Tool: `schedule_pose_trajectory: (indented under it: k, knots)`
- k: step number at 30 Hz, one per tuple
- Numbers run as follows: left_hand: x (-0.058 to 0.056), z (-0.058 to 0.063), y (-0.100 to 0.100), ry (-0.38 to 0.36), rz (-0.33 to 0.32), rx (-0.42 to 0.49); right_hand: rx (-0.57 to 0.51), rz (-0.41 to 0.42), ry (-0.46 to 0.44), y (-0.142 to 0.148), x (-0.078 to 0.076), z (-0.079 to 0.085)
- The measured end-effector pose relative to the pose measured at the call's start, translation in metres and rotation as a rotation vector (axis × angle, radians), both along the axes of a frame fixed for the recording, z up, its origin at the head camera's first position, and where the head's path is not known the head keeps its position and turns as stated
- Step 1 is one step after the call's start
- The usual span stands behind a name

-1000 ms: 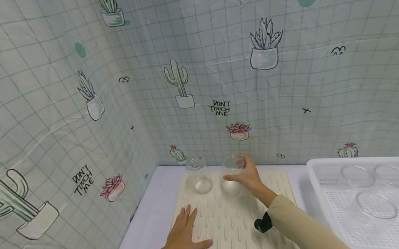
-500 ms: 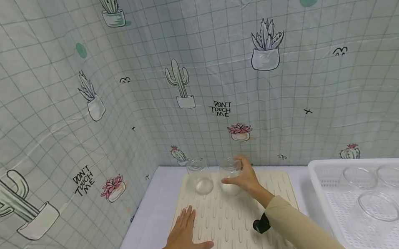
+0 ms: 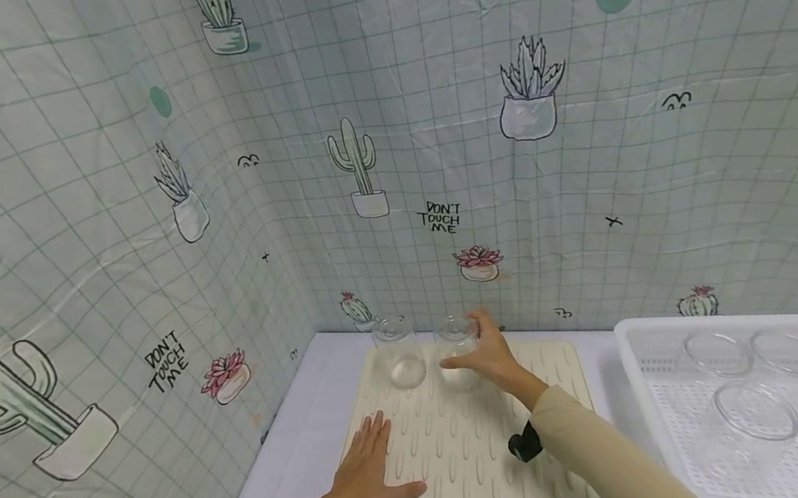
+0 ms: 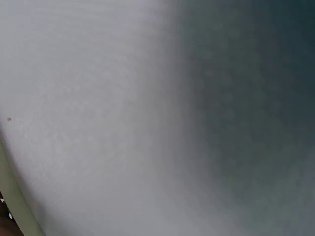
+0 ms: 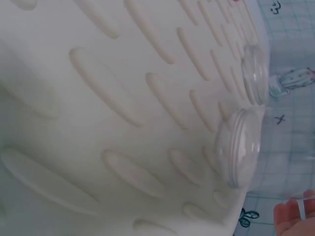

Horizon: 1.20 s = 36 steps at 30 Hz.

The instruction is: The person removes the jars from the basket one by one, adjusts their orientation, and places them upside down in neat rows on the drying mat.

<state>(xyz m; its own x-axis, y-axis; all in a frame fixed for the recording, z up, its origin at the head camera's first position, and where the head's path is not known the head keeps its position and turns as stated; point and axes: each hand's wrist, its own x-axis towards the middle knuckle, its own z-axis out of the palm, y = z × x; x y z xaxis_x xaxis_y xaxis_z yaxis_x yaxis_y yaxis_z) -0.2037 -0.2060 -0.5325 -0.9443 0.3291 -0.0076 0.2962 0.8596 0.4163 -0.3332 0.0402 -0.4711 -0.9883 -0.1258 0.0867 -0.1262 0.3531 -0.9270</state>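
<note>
Near the back of a beige ridged drying mat (image 3: 456, 452), a clear glass (image 3: 458, 350) stands upright in the grip of my right hand (image 3: 491, 357), thumb on the near side and fingers on the far right side. Just left of it is a second clear glass (image 3: 402, 358), also upright on the mat. Both glass bases show in the right wrist view, the held glass (image 5: 238, 147) nearer, with fingertips (image 5: 295, 214) at the lower right corner. My left hand (image 3: 368, 472) rests flat on the mat's left edge, fingers spread. The left wrist view shows only blurred pale cloth.
To the right stands a white perforated plastic basket (image 3: 637, 386) with several clear glasses (image 3: 758, 424) in it. A patterned cloth (image 3: 552, 203) hangs behind and to the left. White tablecloth (image 3: 294, 431) surrounds the mat.
My right hand and the glass it holds have shifted a little to the left, closer to the second glass. The left hand has stayed in place.
</note>
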Motion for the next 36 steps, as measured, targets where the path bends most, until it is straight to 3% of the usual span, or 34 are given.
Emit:
schedule_pose_trajectory:
  k: [8,14,19,27,36]
  knots:
    - [-0.001,0.003,0.002,-0.02,-0.008,0.015,-0.095,0.016,-0.067,0.02,-0.001,0.036]
    - [-0.003,0.006,0.002,-0.003,-0.02,0.002,-0.177,0.053,-0.018,0.044,-0.001,0.071]
    - [-0.003,0.011,0.004,0.008,-0.047,0.031,-0.201,0.037,0.004,0.064,0.003,0.093]
    - [0.003,0.018,0.003,-0.012,-0.049,0.031,-0.183,0.051,0.047,0.09,0.021,0.112]
    - [0.004,0.006,0.001,0.005,-0.062,0.021,-0.134,0.073,0.126,0.122,0.051,0.136]
